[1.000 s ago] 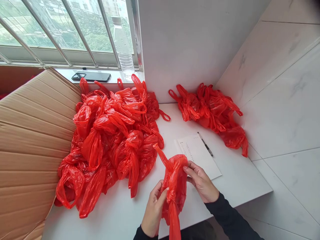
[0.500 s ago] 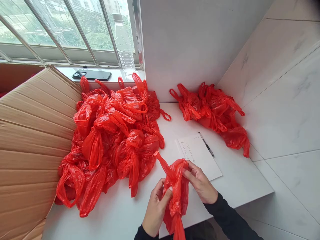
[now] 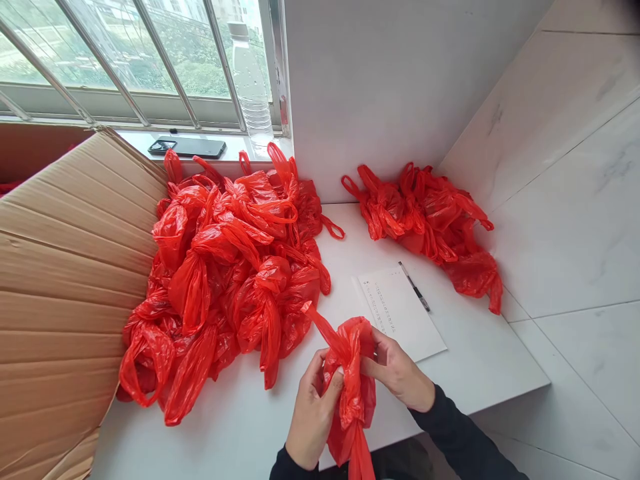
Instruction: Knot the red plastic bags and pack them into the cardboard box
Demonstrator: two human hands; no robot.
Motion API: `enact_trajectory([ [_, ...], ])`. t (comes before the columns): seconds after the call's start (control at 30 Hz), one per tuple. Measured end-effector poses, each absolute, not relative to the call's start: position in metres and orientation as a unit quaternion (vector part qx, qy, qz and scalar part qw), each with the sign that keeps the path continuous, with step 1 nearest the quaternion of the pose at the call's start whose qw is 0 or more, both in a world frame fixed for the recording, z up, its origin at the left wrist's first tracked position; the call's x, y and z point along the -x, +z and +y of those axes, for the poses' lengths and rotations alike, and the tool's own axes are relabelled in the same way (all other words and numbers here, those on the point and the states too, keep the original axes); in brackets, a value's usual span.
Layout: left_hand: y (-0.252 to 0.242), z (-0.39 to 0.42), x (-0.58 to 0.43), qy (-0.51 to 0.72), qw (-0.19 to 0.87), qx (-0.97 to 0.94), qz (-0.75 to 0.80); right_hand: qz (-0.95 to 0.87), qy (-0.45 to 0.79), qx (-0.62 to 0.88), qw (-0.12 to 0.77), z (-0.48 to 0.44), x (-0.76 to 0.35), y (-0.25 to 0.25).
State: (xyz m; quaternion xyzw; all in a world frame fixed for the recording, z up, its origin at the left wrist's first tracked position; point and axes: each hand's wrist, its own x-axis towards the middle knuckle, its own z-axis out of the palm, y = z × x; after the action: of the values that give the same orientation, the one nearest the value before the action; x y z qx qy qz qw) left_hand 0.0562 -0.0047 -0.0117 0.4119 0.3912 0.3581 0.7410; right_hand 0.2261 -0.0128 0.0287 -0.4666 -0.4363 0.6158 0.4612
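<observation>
Both hands on one red plastic bag (image 3: 354, 383), held up over the near table edge, one at each side — left hand (image 3: 311, 403) pinches it with thumb on the face, right hand (image 3: 399, 372) has the upper right edge between thumb and fingers. Grip narrow, bag bunched between; two-sided hold probably keeps the slack film steady. One tail points up-left from the grip, another hangs down toward the person, bag looks knotted between.

Left of the grip and beyond: big heap of red bags (image 3: 227, 267), against a cardboard box (image 3: 65, 287), which seems to stop it spreading. Beyond the grip to the right, by the wall: smaller heap (image 3: 425, 217), well apart from the big one, likely so they don't mix. Just past right hand: written paper (image 3: 407, 323), pen (image 3: 415, 288) along its far side — presumably handy for writing
</observation>
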Motion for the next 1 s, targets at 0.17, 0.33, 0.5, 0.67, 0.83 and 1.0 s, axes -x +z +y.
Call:
enact_trajectory([
  [0.17, -0.013, -0.005, -0.056, 0.351, 0.737, -0.408, 0.409, -0.426, 0.625, 0.453, 0.472, -0.01, -0.223, 0.027],
  [0.33, -0.012, -0.005, -0.054, 0.351, 0.743, -0.402, 0.405, -0.431, 0.619, 0.467, 0.463, -0.01, -0.224, 0.026],
  [0.5, -0.006, -0.005, -0.054, 0.331, 0.76, -0.398, 0.394, -0.442, 0.607, 0.479, 0.455, -0.01, -0.225, 0.024],
  [0.67, -0.008, -0.007, -0.054, 0.325, 0.773, -0.373, 0.396, -0.442, 0.622, 0.471, 0.443, -0.01, -0.227, 0.023],
  [0.83, -0.009, -0.006, -0.055, 0.345, 0.766, -0.365, 0.401, -0.432, 0.618, 0.492, 0.436, -0.013, -0.227, 0.021],
  [1.0, -0.006, -0.003, -0.057, 0.355, 0.773, -0.341, 0.4, -0.417, 0.616, 0.497, 0.448, -0.017, -0.227, 0.018],
])
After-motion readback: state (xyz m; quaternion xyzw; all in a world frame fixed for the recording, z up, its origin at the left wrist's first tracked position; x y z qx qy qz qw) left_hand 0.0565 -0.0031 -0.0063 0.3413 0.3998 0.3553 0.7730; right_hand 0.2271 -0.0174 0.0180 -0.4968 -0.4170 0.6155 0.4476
